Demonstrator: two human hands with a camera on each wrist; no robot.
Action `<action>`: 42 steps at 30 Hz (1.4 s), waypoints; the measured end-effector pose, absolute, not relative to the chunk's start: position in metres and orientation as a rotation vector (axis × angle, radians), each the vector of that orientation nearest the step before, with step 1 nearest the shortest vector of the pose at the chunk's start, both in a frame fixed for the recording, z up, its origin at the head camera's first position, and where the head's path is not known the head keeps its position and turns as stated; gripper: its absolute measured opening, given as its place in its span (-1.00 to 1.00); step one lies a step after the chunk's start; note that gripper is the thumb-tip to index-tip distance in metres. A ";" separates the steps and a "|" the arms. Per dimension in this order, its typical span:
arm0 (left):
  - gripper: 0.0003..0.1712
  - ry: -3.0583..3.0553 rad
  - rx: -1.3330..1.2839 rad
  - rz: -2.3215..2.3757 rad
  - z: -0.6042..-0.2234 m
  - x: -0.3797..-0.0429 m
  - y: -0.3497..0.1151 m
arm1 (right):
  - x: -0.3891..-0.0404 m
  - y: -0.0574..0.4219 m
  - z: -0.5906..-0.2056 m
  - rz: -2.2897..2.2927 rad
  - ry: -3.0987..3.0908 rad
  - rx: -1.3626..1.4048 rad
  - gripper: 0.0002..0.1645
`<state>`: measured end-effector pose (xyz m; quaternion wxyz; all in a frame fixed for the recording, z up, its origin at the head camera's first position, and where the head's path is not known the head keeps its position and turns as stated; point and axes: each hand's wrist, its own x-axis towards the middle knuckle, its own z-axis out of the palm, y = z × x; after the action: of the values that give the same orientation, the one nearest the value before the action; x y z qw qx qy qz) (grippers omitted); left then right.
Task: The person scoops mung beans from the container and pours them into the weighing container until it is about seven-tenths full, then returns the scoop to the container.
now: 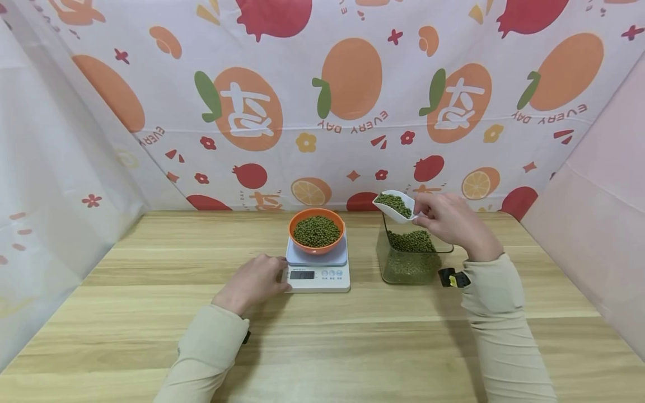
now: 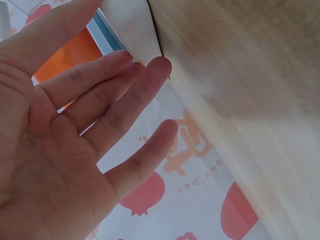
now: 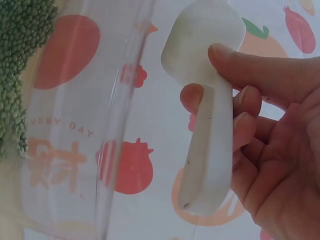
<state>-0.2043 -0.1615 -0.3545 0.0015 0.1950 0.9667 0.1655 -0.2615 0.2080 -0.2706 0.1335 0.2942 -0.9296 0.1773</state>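
Note:
My right hand grips a white scoop by its handle, with thumb and fingers wrapped about it in the right wrist view. Green mung beans lie in the scoop, held above a clear square container. More mung beans fill part of that container. To the left, an orange bowl of mung beans stands on a white kitchen scale with a small grey display. My left hand touches the scale's left side, its fingers loosely extended in the left wrist view.
Everything stands on a light wooden table. A white cloth printed with fruit hangs right behind the scale and container. Plain pale cloth borders the right side.

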 end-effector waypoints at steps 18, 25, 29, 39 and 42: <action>-0.59 3.017 0.554 0.488 -0.353 -0.205 -0.160 | -0.263 0.191 -0.265 0.527 -2.652 0.929 -0.79; -0.64 3.021 0.566 0.501 -0.354 -0.205 -0.160 | -0.264 0.187 -0.262 0.528 -2.651 0.937 -0.79; -0.65 3.023 0.568 0.506 -0.353 -0.205 -0.159 | -0.264 0.183 -0.259 0.523 -2.638 0.964 -0.78; -0.62 3.024 0.558 0.495 -0.351 -0.206 -0.159 | -0.265 0.171 -0.255 0.551 -2.620 1.023 -0.76; -0.62 3.024 0.563 0.500 -0.351 -0.206 -0.159 | -0.266 0.169 -0.254 0.543 -2.612 1.035 -0.75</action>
<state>-0.2060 -0.1594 -0.3511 0.0128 0.1805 0.9703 0.1605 -0.2658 0.1690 -0.2538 0.1397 0.3581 -0.9039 0.1878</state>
